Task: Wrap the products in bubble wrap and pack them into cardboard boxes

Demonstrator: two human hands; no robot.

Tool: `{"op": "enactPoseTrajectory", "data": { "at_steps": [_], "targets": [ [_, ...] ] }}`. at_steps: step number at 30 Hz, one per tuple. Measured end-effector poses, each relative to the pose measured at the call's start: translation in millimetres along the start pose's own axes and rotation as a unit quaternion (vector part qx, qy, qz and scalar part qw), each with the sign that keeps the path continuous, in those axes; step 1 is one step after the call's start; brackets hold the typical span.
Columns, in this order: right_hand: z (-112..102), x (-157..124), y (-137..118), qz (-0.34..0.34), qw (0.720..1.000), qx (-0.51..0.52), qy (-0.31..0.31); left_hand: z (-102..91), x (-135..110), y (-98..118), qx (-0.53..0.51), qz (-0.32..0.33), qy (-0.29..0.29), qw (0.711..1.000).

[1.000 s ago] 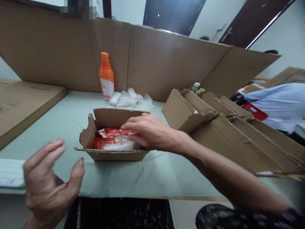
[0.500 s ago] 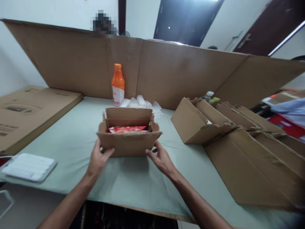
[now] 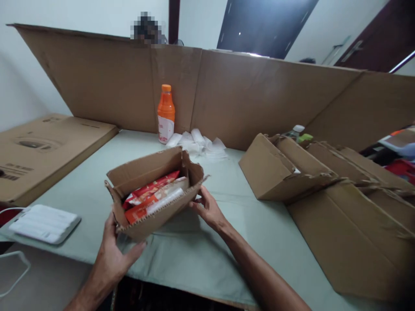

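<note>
Here's the open cardboard box (image 3: pixel 162 218), askew over the middle of the table (image 3: pixel 184 263), with a red packet (image 3: pixel 155 188) inside. Left hand (image 3: pixel 114 255), half-open, thumb spread, cups its near left corner; right hand (image 3: pixel 210 211), loosely curled, steadies the right end, some fingertips hidden. Uneven support could tip it! A swing right might bump the cardboard boxes (image 3: pixel 269 172); far off, the orange bottle (image 3: pixel 166 113) stands well apart.

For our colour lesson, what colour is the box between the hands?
The box is brown; the head view shows it best.
</note>
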State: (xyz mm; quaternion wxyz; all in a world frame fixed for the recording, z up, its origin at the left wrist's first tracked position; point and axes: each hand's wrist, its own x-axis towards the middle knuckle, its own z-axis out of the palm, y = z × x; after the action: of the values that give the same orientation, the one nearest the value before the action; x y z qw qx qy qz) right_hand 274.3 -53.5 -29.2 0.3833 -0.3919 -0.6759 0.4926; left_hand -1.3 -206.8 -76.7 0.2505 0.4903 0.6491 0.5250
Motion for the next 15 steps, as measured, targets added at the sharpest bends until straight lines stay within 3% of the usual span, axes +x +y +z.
{"op": "enactPoseTrajectory", "data": {
  "at_steps": [5,9,12,15],
  "targets": [
    [20,6,25,0.052,0.997,-0.004,0.058,-11.7,29,-7,-0.022,0.020,0.035,0.999],
    [24,3,31,0.028,0.999,-0.003,0.038,-10.3,44,2,-0.020,0.031,-0.003,0.999],
    [32,22,26,0.002,1.000,0.015,0.023,0.6,53,12,-0.059,0.023,-0.014,0.998],
    [45,58,23,0.001,1.000,0.015,0.020,9.1,67,16,-0.065,0.018,0.014,0.998]
  ]
}}
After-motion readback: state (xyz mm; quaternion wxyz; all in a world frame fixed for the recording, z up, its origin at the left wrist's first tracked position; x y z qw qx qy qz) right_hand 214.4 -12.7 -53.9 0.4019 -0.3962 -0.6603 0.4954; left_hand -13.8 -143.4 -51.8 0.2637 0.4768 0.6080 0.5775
